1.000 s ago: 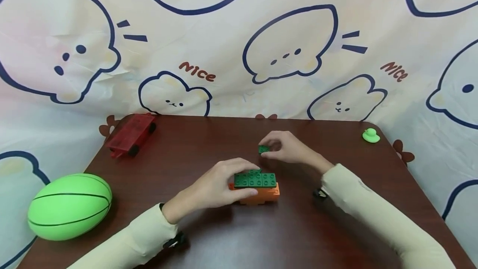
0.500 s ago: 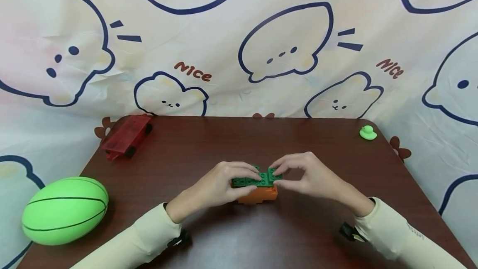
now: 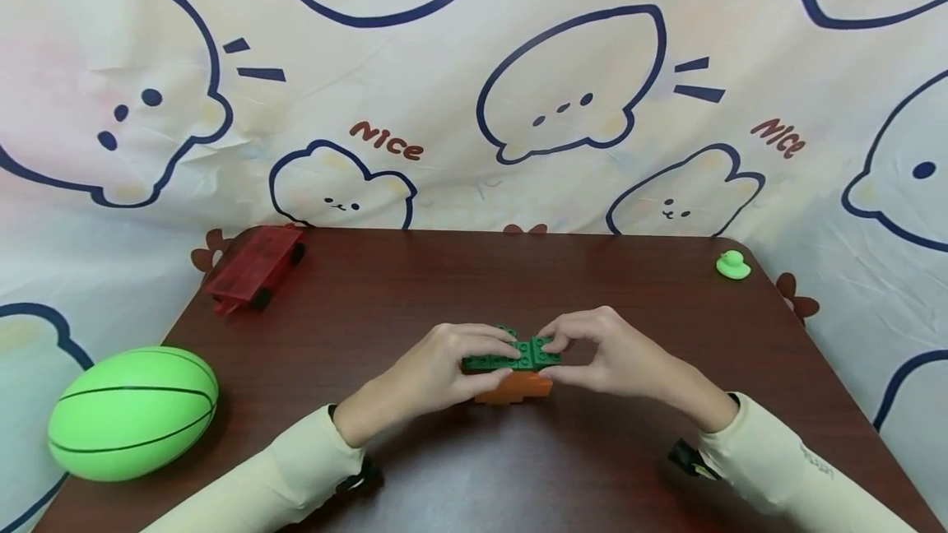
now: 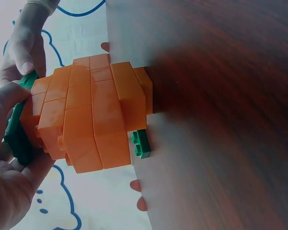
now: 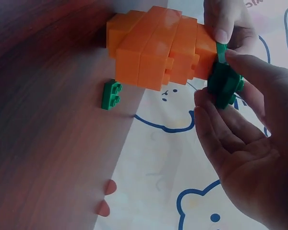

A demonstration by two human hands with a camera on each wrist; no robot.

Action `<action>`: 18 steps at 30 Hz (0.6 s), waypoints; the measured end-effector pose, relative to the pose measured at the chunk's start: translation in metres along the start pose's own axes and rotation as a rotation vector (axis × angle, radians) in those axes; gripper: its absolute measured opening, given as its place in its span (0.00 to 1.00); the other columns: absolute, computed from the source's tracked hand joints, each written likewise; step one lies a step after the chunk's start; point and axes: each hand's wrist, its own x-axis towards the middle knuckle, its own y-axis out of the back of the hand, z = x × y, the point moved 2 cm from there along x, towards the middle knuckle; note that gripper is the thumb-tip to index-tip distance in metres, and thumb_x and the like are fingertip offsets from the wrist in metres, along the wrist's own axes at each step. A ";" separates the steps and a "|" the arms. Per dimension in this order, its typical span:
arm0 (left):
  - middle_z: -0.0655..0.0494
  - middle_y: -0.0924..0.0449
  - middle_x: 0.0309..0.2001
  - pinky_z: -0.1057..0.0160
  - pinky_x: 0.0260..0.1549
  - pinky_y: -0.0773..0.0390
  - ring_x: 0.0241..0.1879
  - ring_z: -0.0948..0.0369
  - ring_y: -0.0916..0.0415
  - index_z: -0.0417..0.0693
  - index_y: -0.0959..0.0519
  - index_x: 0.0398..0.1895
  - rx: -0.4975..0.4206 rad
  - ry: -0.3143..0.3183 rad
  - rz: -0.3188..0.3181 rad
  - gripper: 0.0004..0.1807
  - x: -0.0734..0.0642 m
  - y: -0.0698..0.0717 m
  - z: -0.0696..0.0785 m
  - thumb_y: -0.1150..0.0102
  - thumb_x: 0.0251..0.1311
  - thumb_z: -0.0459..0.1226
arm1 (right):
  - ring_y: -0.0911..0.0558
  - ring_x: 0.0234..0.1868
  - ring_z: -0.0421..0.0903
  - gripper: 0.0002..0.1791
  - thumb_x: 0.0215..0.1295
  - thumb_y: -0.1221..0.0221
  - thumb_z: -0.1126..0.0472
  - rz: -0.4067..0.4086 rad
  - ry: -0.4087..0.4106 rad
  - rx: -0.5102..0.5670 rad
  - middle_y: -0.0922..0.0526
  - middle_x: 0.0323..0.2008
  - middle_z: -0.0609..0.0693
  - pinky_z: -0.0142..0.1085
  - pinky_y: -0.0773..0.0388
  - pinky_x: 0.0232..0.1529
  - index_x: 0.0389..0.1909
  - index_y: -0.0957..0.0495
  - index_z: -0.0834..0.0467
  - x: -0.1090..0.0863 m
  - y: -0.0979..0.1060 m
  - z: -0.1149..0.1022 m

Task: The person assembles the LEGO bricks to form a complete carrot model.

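Note:
An orange toy brick build (image 3: 514, 387), made of several stepped layers, stands upright on the table with green bricks (image 3: 481, 363) across its top. My left hand (image 3: 437, 368) grips the green top layer at its left side, thumb in front and fingers over the top and behind. At the right end of that layer, my right hand (image 3: 618, 356) pinches a small green brick (image 5: 225, 86) between thumb and fingers. This brick sits on the top, reaching past the orange edge; whether it is pressed down fully I cannot tell. Behind the build, a loose green brick (image 4: 141, 143) lies on the table.
A green rugby-shaped ball (image 3: 133, 414) lies at the table's left edge. Farther back on the left is a red translucent toy cart (image 3: 255, 268) with black wheels. A small green duck (image 3: 733, 265) sits at the far right. A patterned cloth (image 3: 459, 105) hangs behind the brown table (image 3: 415, 278).
My right hand has brought the small green brick from behind the build forward onto the top's right end. In the last half second it has barely moved. My left hand stays on the build.

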 end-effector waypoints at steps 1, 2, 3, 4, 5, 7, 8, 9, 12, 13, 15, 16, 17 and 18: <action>0.55 0.12 0.52 0.71 0.46 0.16 0.53 0.63 0.14 0.50 0.11 0.49 0.002 0.000 0.001 0.10 0.000 0.000 0.000 0.31 0.65 0.36 | 0.11 0.38 0.35 0.12 0.56 0.24 0.62 0.003 0.005 -0.001 0.09 0.42 0.44 0.31 0.14 0.41 0.32 0.18 0.47 0.000 -0.001 0.000; 0.55 0.12 0.52 0.71 0.46 0.16 0.53 0.63 0.14 0.50 0.11 0.49 0.001 0.001 0.002 0.10 0.000 0.000 0.000 0.31 0.65 0.36 | 0.12 0.38 0.35 0.12 0.54 0.23 0.62 0.005 0.008 -0.004 0.09 0.41 0.44 0.30 0.14 0.41 0.31 0.18 0.48 0.001 -0.002 0.001; 0.55 0.12 0.52 0.71 0.46 0.16 0.53 0.63 0.14 0.50 0.11 0.49 0.002 0.003 0.002 0.10 0.000 -0.001 -0.001 0.31 0.65 0.36 | 0.12 0.37 0.34 0.13 0.53 0.22 0.62 0.008 0.009 -0.009 0.10 0.40 0.44 0.29 0.15 0.41 0.31 0.19 0.49 0.001 -0.003 0.002; 0.55 0.12 0.52 0.71 0.46 0.16 0.53 0.63 0.14 0.50 0.11 0.48 0.002 0.005 0.003 0.10 -0.001 -0.001 -0.001 0.31 0.65 0.36 | 0.12 0.37 0.33 0.14 0.52 0.21 0.62 0.013 0.010 -0.013 0.10 0.39 0.43 0.28 0.15 0.41 0.31 0.19 0.49 0.002 -0.004 0.002; 0.55 0.12 0.52 0.71 0.47 0.16 0.53 0.63 0.14 0.50 0.11 0.48 0.001 0.005 0.004 0.10 -0.001 -0.001 -0.001 0.31 0.65 0.36 | 0.13 0.36 0.33 0.15 0.51 0.21 0.62 0.020 0.019 -0.017 0.10 0.39 0.44 0.28 0.15 0.41 0.31 0.20 0.50 0.002 -0.006 0.002; 0.55 0.12 0.52 0.72 0.47 0.16 0.54 0.63 0.14 0.50 0.11 0.48 -0.002 0.007 0.004 0.10 -0.001 -0.001 -0.001 0.31 0.65 0.36 | 0.14 0.35 0.33 0.16 0.50 0.20 0.63 0.031 0.023 -0.019 0.11 0.38 0.44 0.26 0.16 0.40 0.31 0.20 0.51 0.003 -0.008 0.002; 0.55 0.12 0.52 0.72 0.47 0.16 0.54 0.63 0.14 0.50 0.11 0.48 -0.002 0.005 0.005 0.10 -0.001 -0.001 -0.001 0.31 0.65 0.36 | 0.14 0.35 0.32 0.16 0.50 0.20 0.63 0.038 0.024 -0.023 0.11 0.37 0.44 0.25 0.17 0.40 0.31 0.21 0.52 0.003 -0.009 0.002; 0.55 0.12 0.52 0.72 0.47 0.17 0.54 0.63 0.14 0.50 0.11 0.48 -0.002 0.003 0.006 0.10 0.000 -0.001 -0.001 0.31 0.65 0.36 | 0.14 0.34 0.32 0.17 0.50 0.21 0.64 0.045 0.026 -0.026 0.11 0.37 0.44 0.25 0.17 0.39 0.31 0.21 0.52 0.003 -0.010 0.002; 0.55 0.12 0.52 0.72 0.47 0.17 0.54 0.63 0.14 0.50 0.11 0.48 -0.003 -0.003 0.011 0.10 0.000 -0.001 -0.001 0.31 0.64 0.36 | 0.15 0.33 0.32 0.17 0.51 0.22 0.67 0.059 0.035 -0.031 0.11 0.37 0.44 0.24 0.18 0.37 0.29 0.22 0.52 0.003 -0.010 0.001; 0.55 0.11 0.52 0.72 0.47 0.17 0.53 0.63 0.14 0.50 0.11 0.48 -0.002 -0.005 0.012 0.10 0.000 -0.001 -0.001 0.31 0.64 0.36 | 0.15 0.33 0.32 0.17 0.51 0.22 0.67 0.057 0.028 -0.030 0.11 0.37 0.44 0.24 0.18 0.37 0.28 0.23 0.52 0.004 -0.010 0.001; 0.55 0.11 0.52 0.72 0.47 0.17 0.53 0.62 0.14 0.50 0.11 0.48 -0.003 -0.004 0.013 0.10 0.000 -0.001 -0.001 0.30 0.64 0.36 | 0.16 0.33 0.32 0.17 0.52 0.23 0.67 0.049 0.026 -0.025 0.11 0.37 0.43 0.24 0.18 0.37 0.26 0.24 0.52 0.005 -0.010 0.001; 0.55 0.11 0.52 0.72 0.47 0.17 0.53 0.62 0.14 0.50 0.11 0.47 -0.004 -0.003 0.013 0.10 0.000 -0.001 -0.001 0.30 0.64 0.36 | 0.16 0.32 0.32 0.17 0.52 0.23 0.67 0.044 0.026 -0.021 0.11 0.36 0.43 0.25 0.18 0.37 0.26 0.25 0.52 0.005 -0.010 0.001; 0.54 0.11 0.52 0.72 0.46 0.17 0.53 0.62 0.14 0.49 0.11 0.47 -0.007 -0.002 0.012 0.10 0.000 -0.001 -0.001 0.30 0.64 0.36 | 0.16 0.33 0.32 0.17 0.53 0.23 0.67 0.038 0.021 -0.014 0.11 0.36 0.42 0.25 0.17 0.37 0.25 0.25 0.52 0.006 -0.010 0.001; 0.54 0.11 0.52 0.72 0.46 0.17 0.53 0.62 0.14 0.49 0.11 0.47 -0.010 0.001 0.011 0.10 0.000 -0.001 -0.001 0.30 0.64 0.36 | 0.16 0.33 0.32 0.18 0.53 0.23 0.67 0.032 0.016 -0.009 0.12 0.36 0.42 0.25 0.17 0.37 0.25 0.26 0.51 0.006 -0.010 0.001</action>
